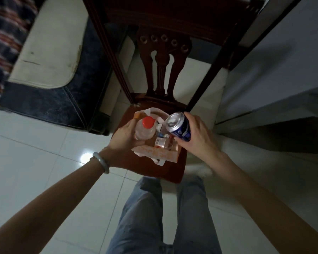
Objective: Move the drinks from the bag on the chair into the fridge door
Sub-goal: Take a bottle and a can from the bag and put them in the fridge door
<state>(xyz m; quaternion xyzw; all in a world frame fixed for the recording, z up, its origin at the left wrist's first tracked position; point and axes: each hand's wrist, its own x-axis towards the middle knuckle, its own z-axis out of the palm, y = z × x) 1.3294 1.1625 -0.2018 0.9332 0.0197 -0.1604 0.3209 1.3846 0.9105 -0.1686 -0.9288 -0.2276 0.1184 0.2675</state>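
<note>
A white and orange paper bag (155, 154) stands open on the seat of a dark wooden chair (160, 171). My left hand (124, 138) grips a clear bottle with a red cap (144, 130), held just above the bag's left side. A blue drink can (179, 126) with a silver top is in my right hand (197, 133), tilted over the bag's right side. Inside the bag I see a few more small drink items (162, 142), partly hidden by the bottle and can.
The chair's carved backrest (162, 57) rises behind the bag. A dark sofa with a pale cushion (50, 52) is at the left. A grey-white fridge or cabinet side (283, 70) stands at the right. My legs in jeans (162, 217) are on a glossy white tile floor (35, 162).
</note>
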